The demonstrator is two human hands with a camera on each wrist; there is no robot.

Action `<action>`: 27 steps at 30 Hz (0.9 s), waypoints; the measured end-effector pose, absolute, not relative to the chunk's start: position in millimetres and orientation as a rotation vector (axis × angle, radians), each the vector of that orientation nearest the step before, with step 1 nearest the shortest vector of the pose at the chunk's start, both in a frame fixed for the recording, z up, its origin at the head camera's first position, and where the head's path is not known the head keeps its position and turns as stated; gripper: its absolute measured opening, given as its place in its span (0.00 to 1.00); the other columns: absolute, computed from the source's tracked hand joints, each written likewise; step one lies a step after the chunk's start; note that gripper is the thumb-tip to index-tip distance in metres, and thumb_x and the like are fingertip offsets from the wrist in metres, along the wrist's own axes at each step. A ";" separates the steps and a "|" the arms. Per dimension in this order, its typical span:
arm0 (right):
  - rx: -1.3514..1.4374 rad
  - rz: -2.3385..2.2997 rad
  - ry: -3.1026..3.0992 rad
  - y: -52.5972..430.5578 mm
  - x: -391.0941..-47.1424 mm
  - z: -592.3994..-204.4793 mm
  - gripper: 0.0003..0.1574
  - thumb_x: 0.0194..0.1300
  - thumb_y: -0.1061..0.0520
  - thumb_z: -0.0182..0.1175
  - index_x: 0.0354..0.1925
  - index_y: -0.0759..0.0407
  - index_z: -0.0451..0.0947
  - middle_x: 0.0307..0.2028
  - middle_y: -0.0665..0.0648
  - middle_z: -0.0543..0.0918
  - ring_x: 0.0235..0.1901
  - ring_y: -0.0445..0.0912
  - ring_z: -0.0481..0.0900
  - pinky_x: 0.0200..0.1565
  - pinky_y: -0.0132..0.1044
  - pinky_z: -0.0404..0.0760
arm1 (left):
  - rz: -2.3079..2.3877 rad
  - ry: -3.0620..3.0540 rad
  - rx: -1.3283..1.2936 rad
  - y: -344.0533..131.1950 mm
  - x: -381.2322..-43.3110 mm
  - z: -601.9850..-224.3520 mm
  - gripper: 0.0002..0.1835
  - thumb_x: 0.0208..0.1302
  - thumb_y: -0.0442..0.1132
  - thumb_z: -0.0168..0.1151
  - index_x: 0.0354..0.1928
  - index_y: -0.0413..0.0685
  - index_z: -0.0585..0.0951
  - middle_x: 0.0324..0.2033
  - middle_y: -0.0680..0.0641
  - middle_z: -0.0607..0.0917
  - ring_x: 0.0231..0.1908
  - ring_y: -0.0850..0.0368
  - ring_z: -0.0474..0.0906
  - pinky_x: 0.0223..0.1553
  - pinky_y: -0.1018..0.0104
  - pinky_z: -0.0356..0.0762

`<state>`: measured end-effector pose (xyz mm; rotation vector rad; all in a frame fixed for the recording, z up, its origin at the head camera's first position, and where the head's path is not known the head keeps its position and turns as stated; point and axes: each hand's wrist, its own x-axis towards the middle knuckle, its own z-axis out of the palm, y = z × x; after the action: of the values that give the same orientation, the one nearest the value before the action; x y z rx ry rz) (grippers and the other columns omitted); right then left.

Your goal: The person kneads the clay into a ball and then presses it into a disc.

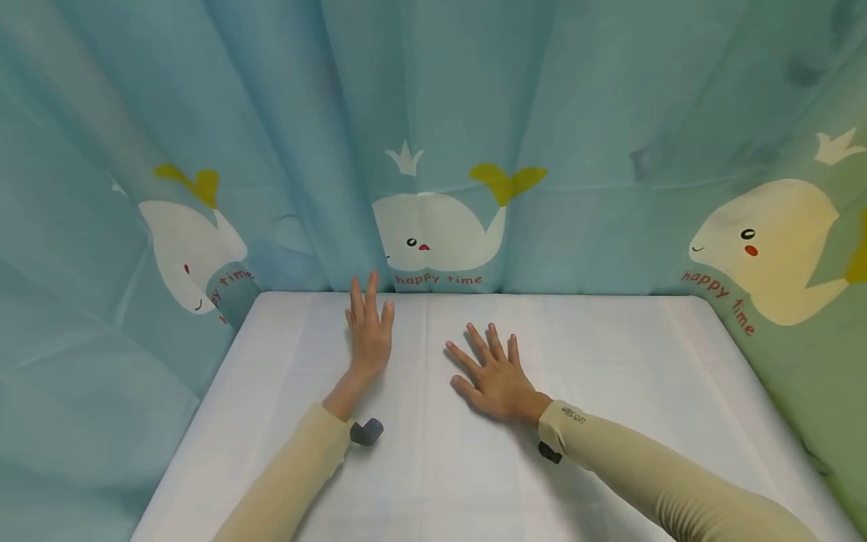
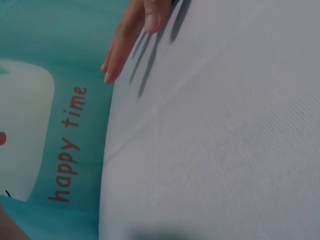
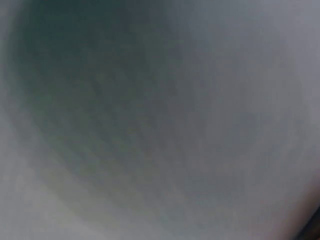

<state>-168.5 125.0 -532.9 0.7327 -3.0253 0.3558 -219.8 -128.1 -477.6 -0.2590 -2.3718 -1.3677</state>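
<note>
My left hand extends forward over the white-covered table, left of the middle. Its fingers point straight up toward the curtain, and their tips overlap the table's back edge in the head view. Right of it, my right hand is spread over the white cover, palm down, with the fingers fanned out and pointing forward and left. Fingers of the right hand show in the left wrist view, with thin dark shadows on the cover beside them. Neither hand holds anything. The right wrist view is a dark blur close to the cover.
A blue-green curtain with printed whales and "happy time" lettering surrounds the table's back and sides. Small dark wrist cameras sit at the left cuff and the right cuff. Both sleeves are beige.
</note>
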 end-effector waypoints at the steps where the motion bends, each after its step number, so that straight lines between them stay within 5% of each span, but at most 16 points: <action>1: 0.739 0.355 -3.018 125.2 -169.2 -532.5 0.39 0.78 0.28 0.36 0.82 0.31 0.49 0.83 0.57 0.39 0.79 0.68 0.31 0.69 0.76 0.33 | -1.369 -2.367 -0.258 -128.9 -220.1 -476.9 0.33 0.82 0.52 0.40 0.83 0.54 0.52 0.80 0.33 0.41 0.80 0.40 0.35 0.70 0.26 0.28; 27: 0.793 0.448 -3.054 125.0 -173.1 -524.4 0.43 0.77 0.28 0.40 0.82 0.37 0.51 0.82 0.61 0.44 0.78 0.70 0.34 0.68 0.76 0.34 | -1.287 -2.372 -0.241 -145.1 -216.9 -471.6 0.33 0.82 0.56 0.41 0.83 0.58 0.52 0.80 0.33 0.42 0.79 0.35 0.36 0.69 0.24 0.29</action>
<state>-173.1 125.0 -524.4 0.7929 -3.0535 0.4483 -216.9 -145.1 -471.6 -0.2414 -2.3725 -1.2874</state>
